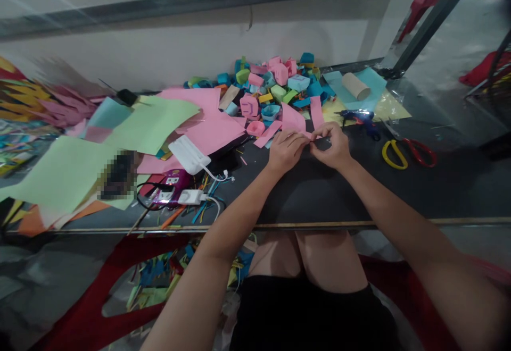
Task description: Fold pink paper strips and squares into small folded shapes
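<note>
"Pale wall at the back, dark metal bar across it, and our dark table below. What do we have in front of us?"

"Both our hands, close together near the middle of the table. Our left hand and our right hand nearly meet, and between their fingertips we pinch a narrow piece of pink paper."

"How are the fingers set?"

"On the left they bend down over the paper; on the right, thumb and forefinger curl into a loop. Our fingers cover part of the piece, so we cannot tell its full shape."

"And around it?"

"Just behind the left hand we see a curved pink sheet, and behind the right a pink strip. Farther back we have a pile of small paper boxes in several colours."

"To our right?"

"Scissors with one yellow and one red handle, near a dark blue tool. Behind that, a cardboard tube rests on a blue sheet."

"To our left?"

"We find green sheets overlapping pink sheets, a white box with a cable, and a purple power strip. One dark object is blurred, so we cannot tell what it is."

"Under the table edge?"

"We see red chair parts and paper scraps."
</note>
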The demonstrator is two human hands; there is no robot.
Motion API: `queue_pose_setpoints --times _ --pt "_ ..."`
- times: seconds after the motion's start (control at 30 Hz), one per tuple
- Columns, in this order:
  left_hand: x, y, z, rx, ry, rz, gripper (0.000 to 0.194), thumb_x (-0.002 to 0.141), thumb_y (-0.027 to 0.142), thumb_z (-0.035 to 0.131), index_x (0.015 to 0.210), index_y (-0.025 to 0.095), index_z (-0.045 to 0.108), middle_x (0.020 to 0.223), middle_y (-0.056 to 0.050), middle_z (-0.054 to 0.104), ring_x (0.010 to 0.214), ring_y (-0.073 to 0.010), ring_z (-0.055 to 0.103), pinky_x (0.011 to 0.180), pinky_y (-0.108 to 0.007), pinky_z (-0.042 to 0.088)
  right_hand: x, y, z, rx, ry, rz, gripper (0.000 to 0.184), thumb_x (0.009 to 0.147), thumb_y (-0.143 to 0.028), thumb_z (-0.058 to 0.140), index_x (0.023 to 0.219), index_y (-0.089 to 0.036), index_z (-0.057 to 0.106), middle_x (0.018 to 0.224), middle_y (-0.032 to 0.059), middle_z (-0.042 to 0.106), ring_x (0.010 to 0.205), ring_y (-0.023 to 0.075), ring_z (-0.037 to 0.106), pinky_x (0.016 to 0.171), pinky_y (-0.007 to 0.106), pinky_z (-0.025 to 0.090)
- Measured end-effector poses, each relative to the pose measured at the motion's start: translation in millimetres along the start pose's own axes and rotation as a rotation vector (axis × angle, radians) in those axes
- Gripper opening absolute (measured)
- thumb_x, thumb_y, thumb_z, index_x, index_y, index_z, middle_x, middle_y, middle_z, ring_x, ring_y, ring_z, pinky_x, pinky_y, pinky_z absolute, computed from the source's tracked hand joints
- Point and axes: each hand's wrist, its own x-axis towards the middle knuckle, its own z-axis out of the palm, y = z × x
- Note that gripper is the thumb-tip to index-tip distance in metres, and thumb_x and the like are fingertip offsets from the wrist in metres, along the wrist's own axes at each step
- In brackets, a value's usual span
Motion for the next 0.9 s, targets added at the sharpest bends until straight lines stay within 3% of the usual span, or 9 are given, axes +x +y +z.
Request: queue_pose_setpoints --times 0.17,0.47,0.9 --pt "1 0 -0.4 -0.042 -0.034 0.002 0.027 0.106 0.032 0.051 0.102 0.022 0.076 0.099 -0.006 0.081 0.109 -0.0205 0.072 0.102 -0.042 0.053 -1 -3 2 0.012 0.006 -0.036 0.035 0.074 -0.017 0.063 0.091 -0.03 0.036 0.083 -0.0002 0.069 0.084 0.0227 0.067 0.081 0.042 0.053" --pt "2 1 0.3 -0.056 0.028 0.056 0.027 0.107 0.03 0.05 0.1 0.022 0.075 0.094 -0.005 0.08 0.103 -0.0183 0.072 0.099 -0.04 0.054 1 -5 1 0.006 -0.005 -0.035 0.035 0.073 -0.015 0.062 0.09 -0.03 0.035 0.084 -0.0005 0.069 0.085 0.0226 0.066 0.081 0.042 0.052" --pt "11 -6 -7.7 -0.056 0.213 0.006 0.024 0.105 0.032 0.055 0.092 0.022 0.072 0.088 -0.003 0.078 0.089 -0.0167 0.072 0.096 -0.039 0.055 6 19 -9 -0.09 0.042 0.06 0.031 0.071 -0.018 0.062 0.085 -0.029 0.036 0.082 -0.0007 0.067 0.081 0.0226 0.064 0.084 0.044 0.052"
